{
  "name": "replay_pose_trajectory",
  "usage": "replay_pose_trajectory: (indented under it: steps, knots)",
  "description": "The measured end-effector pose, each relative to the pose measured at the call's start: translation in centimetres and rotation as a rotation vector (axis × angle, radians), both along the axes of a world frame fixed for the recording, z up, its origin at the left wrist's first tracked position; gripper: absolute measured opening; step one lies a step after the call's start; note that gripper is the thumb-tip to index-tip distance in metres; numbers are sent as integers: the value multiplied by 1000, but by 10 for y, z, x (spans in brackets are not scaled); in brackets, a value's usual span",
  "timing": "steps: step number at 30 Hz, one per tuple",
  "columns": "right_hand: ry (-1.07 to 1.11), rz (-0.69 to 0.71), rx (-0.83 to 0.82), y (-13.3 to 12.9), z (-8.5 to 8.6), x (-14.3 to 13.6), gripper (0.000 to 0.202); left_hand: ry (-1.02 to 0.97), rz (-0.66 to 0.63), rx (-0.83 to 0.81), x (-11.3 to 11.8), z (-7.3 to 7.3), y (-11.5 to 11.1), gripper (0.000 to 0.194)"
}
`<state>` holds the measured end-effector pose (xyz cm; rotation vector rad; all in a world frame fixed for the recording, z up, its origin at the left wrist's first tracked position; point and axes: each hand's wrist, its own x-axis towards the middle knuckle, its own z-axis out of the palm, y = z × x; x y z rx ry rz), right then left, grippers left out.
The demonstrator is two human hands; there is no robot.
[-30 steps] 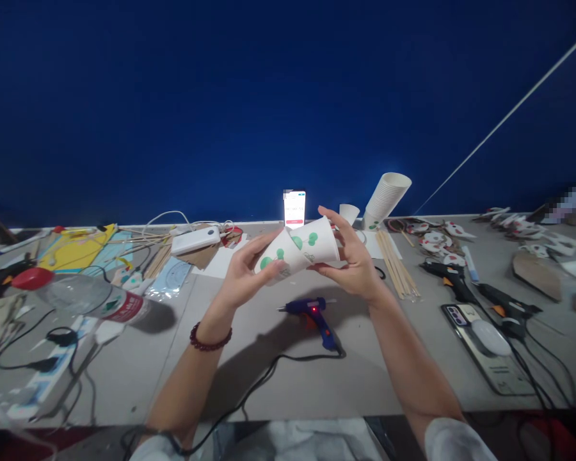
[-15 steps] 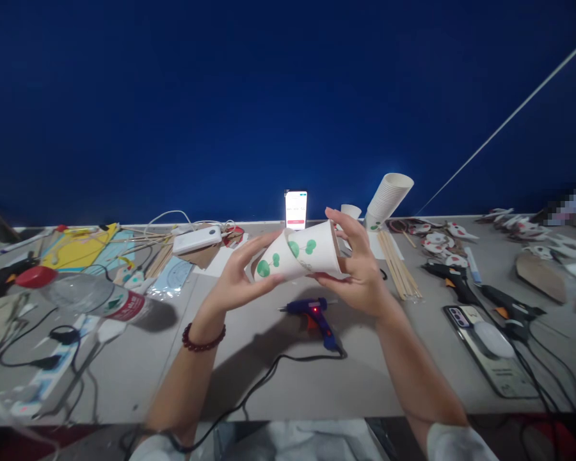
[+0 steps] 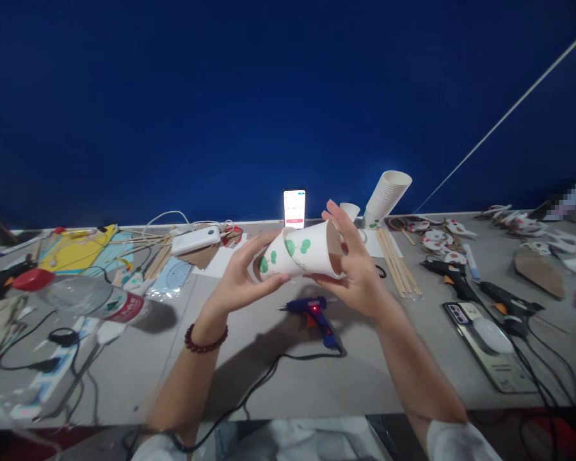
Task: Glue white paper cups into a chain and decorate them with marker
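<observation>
Two white paper pieces with green leaf prints are joined in the air above the table. The left one, a cut cup piece (image 3: pixel 267 261), overlaps the base of a paper cup (image 3: pixel 312 248) whose open mouth faces right. My left hand (image 3: pixel 242 272) wraps round the left piece, thumb below and fingers above. My right hand (image 3: pixel 355 266) holds the cup near its rim, with some fingers raised behind it. Beneath them a blue glue gun (image 3: pixel 312 308) lies on the table with a red light lit.
Around the table (image 3: pixel 173 358) lie a plastic bottle (image 3: pixel 91 298), a power strip (image 3: pixel 60 365), wooden sticks (image 3: pixel 396 262), black glue guns (image 3: pixel 451 276) and a phone (image 3: pixel 494 352). A lit phone (image 3: pixel 294 208) and stacked cups (image 3: pixel 386 195) stand behind.
The cup has turned slightly, so that more of its open mouth shows. My right hand has shifted a little at the rim. My left hand keeps its hold.
</observation>
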<state>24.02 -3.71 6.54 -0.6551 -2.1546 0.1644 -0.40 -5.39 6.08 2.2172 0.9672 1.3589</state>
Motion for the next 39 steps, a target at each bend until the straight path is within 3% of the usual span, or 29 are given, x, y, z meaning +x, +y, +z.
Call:
replay_pose_trajectory:
  steps: [4, 10, 20, 29, 39]
  knots:
    - [23, -9, 121, 0, -2, 0, 24, 124, 78, 31, -1, 1, -5, 72]
    - [24, -73, 244, -10, 0, -6, 25, 219, 223, 132, 7, 6, -15, 77]
    - [55, -140, 342, -18, 1, -9, 40, 192, 178, 213, 8, 7, -14, 75]
    - [68, -104, 332, -23, 4, -7, 50, 136, 159, 214, 7, 6, -14, 71]
    - [47, -107, 294, -21, 5, -6, 42, 118, 153, 181, 7, 5, -13, 76]
